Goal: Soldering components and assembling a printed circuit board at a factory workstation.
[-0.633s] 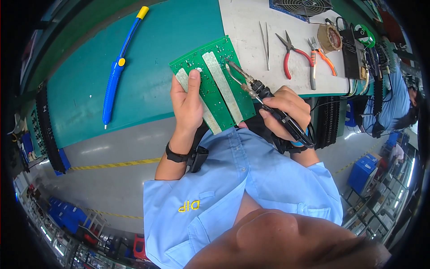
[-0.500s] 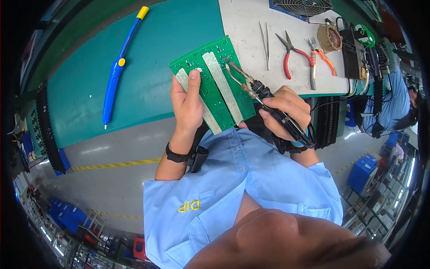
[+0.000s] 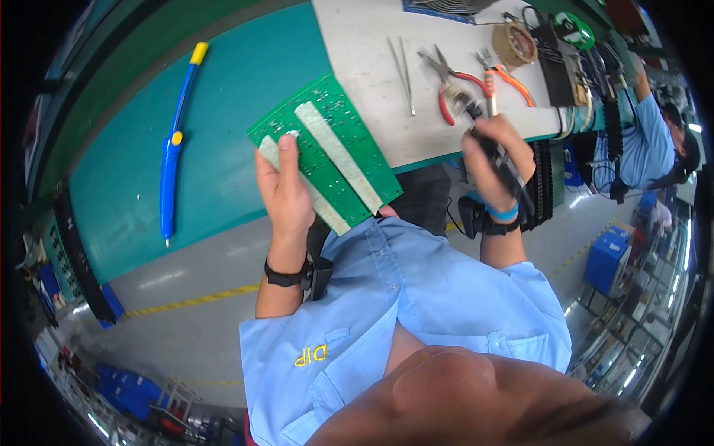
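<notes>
My left hand (image 3: pixel 288 189) grips a green circuit board (image 3: pixel 349 134) by its left side, thumb on top. Two pale tape strips (image 3: pixel 338 156) run along the board, with small solder points scattered around them. To the right, apart from the board, my right hand (image 3: pixel 485 175) is closed around a black soldering iron (image 3: pixel 500 157). Its metal front end is smeared by motion and overlaps the red-handled pliers (image 3: pixel 446 70) in the picture. Tweezers (image 3: pixel 402 78) lie left of those pliers, orange-handled cutters (image 3: pixel 513 82) to their right.
A blue desoldering pump (image 3: pixel 171 163) with a yellow end lies on the green mat (image 3: pixel 230 111). Along the bench's back right stand a brown roll (image 3: pixel 513 46), a green spool (image 3: pixel 574 31) and a black box (image 3: pixel 556 67) with cables. Another person (image 3: pixel 647 145) sits farther right.
My right hand has lifted the soldering iron off the board and moved it right, toward the pliers. The whole view has shifted, so the bench and board appear farther left.
</notes>
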Available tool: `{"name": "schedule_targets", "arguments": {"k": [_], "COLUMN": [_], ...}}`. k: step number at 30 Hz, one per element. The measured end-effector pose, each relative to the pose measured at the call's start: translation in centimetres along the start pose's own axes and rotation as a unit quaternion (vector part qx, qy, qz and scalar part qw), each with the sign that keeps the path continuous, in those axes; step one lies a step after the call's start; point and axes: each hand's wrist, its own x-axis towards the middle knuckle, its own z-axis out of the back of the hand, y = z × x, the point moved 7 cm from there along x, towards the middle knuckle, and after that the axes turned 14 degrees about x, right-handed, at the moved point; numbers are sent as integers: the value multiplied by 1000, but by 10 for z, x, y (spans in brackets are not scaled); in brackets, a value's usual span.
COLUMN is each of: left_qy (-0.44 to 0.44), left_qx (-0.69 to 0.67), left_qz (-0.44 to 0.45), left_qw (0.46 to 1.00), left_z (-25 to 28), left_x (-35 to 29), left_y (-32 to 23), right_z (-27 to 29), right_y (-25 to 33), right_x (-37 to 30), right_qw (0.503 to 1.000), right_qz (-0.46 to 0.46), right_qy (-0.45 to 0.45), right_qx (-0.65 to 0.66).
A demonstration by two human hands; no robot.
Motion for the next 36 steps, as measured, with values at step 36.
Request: {"name": "schedule_targets", "arguments": {"k": [36], "left_qy": [0], "left_qx": [-40], "left_qz": [71], "left_qw": [997], "left_z": [7], "left_x": [-8], "left_y": [-7], "right_z": [-31], "right_y": [-61], "right_x": [-22], "right_qw": [977], "right_qz": [-76], "right_qy": [-108], "right_qx": [170]}}
